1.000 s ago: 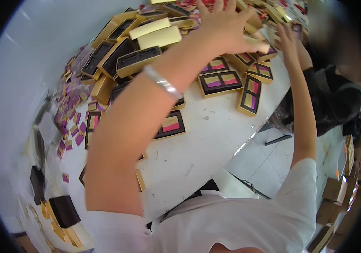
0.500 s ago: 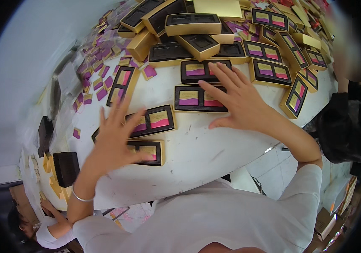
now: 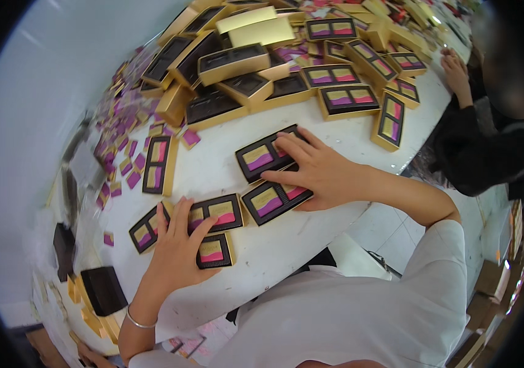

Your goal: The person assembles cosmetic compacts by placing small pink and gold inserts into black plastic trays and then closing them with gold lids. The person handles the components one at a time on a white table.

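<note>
My left hand rests with spread fingers over a cluster of gold-edged boxes, each with a black insert holding small purple, pink and gold packets. A tilted box lies by its fingertips, a wider box is under its fingers, and a partly covered box sits beside the palm. My right hand lies with fingers stretched across two more filled boxes. The upper box and the lower box are slanted, close together; their right ends are partly hidden by the hand.
Empty gold boxes with black inserts are piled at the back. Loose packets scatter leftward, near an upright filled box. Several filled boxes stand back right, near another person's hand. A black tray lies left.
My right hand has come down onto the two boxes, which have moved nearer me, away from the pile, and turned aslant. My left hand has lowered onto its cluster. The view has shifted.
</note>
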`<control>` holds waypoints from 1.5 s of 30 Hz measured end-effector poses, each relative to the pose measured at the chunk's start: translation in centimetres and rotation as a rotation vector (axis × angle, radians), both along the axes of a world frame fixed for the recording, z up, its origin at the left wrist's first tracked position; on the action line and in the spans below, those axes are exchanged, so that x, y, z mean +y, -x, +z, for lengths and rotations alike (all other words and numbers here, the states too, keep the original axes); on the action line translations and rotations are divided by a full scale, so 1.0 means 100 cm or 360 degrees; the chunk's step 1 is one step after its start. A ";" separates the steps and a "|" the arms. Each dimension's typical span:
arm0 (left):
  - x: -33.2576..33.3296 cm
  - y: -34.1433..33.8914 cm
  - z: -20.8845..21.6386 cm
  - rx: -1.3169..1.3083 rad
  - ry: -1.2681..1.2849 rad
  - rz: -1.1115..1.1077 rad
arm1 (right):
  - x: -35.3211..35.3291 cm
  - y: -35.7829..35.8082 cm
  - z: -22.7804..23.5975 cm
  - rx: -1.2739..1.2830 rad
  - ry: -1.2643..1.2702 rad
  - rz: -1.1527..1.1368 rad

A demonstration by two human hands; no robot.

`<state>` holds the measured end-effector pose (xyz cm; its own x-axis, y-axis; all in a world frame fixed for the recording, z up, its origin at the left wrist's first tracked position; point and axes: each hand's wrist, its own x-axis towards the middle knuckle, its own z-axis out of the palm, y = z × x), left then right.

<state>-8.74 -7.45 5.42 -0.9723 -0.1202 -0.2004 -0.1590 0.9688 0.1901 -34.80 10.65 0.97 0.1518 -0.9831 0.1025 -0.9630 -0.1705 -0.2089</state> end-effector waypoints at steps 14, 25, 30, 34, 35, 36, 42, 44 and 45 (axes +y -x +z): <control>0.034 0.001 -0.002 -0.0006 -0.0323 -0.0015 | 0.006 0.028 0.012 -0.0009 0.0055 0.0086; 0.024 0.047 0.048 0.0349 -0.0404 -0.0015 | 0.030 0.043 0.036 -0.0266 0.0021 -0.0156; 0.005 0.075 0.071 0.0560 -0.0415 0.0148 | 0.012 0.055 0.038 -0.0352 -0.0310 -0.0050; -0.007 0.102 0.075 0.0629 -0.0861 0.0147 | 0.013 0.031 0.044 -0.0267 -0.0349 0.0059; -0.008 0.112 0.073 0.0688 -0.0995 0.0115 | 0.015 0.024 0.046 -0.0230 -0.0321 0.0064; -0.008 0.124 0.071 0.0745 -0.1131 0.0078 | 0.019 0.019 0.045 -0.0161 -0.0256 0.0053; 0.039 0.254 0.116 0.0763 -0.1112 -0.0258 | 0.037 0.011 0.034 -0.0318 -0.0189 -0.0185; 0.055 0.314 0.116 0.1231 -0.0818 -0.0234 | 0.035 0.013 0.030 -0.0521 -0.0146 -0.0341; 0.052 0.333 0.118 0.1272 -0.0686 -0.0193 | 0.035 0.012 0.028 -0.0557 -0.0159 -0.0376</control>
<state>-42.04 -2.25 17.19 -0.8420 -0.0788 0.5338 0.2738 0.7901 0.5485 -35.97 14.15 3.76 -0.1056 -0.9944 0.0103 -0.8412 0.0838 -0.5342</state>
